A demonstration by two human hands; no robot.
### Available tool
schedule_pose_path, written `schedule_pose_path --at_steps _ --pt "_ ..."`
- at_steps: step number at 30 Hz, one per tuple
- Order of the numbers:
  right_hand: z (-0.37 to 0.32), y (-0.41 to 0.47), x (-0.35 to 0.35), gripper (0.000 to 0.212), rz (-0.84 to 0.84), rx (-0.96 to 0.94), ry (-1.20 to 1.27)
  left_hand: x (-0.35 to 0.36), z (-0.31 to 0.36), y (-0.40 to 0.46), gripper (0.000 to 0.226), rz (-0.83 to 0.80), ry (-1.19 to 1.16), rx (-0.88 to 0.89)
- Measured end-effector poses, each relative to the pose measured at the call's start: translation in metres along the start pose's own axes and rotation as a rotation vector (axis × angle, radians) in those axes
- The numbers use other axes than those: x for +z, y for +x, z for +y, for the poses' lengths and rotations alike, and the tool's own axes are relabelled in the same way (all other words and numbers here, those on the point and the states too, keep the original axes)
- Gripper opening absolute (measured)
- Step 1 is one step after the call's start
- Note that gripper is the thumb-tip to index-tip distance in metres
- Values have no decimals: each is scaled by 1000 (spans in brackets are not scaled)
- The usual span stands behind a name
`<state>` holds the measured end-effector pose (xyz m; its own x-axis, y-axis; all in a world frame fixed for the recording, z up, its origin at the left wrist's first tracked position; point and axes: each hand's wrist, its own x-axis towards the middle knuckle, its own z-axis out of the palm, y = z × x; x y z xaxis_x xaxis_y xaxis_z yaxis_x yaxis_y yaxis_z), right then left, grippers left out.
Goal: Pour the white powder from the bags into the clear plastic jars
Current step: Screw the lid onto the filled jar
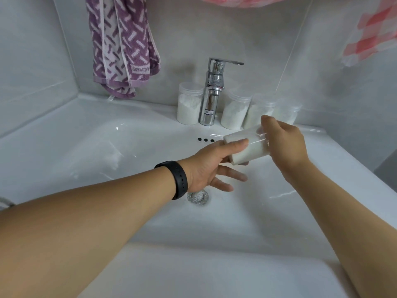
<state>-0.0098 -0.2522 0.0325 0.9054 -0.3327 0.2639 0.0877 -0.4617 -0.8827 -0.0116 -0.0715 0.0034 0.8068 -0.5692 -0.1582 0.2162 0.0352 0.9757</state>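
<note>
- The left hand (211, 166) is gripping a clear plastic jar (245, 146) near its base, thumb on top and fingers curled beneath, with two lower fingers spread loose; this is probably steadying the body against twisting.
- The right hand (283, 143) is wrapping its fingers round the jar's far end, where the lid or mouth would be; whether a lid is there I cannot tell, as the hand is covering it.
- The jar is lying tilted, close to sideways, above the sink basin (107, 160), with white powder filling much of it. Holding it over the basin likely means any spill is falling into the sink rather than elsewhere.
- Four more powder jars are standing upright on the sink's back ledge: one (189, 104) left of the tap (212, 93), one (235, 111) just right of it, and two fainter ones (261, 110) (286, 112) further right, against the wall, out of the working space.
- No bag is showing in this view.
- A purple towel (124, 46) is hanging above the ledge.
</note>
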Motion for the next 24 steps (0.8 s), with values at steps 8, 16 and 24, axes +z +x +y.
schedule_pose_path --at_steps 8,16,24 --pt "-8 -9 -1 43 26 -319 4 -2 7 -5 83 -152 -144 -295" --pt "-12 -13 -7 37 -44 -510 -4 0 7 -8 79 -235 -215 -391" --pt "-10 -8 -5 41 -26 -297 -71 2 -4 4 84 72 134 -15"
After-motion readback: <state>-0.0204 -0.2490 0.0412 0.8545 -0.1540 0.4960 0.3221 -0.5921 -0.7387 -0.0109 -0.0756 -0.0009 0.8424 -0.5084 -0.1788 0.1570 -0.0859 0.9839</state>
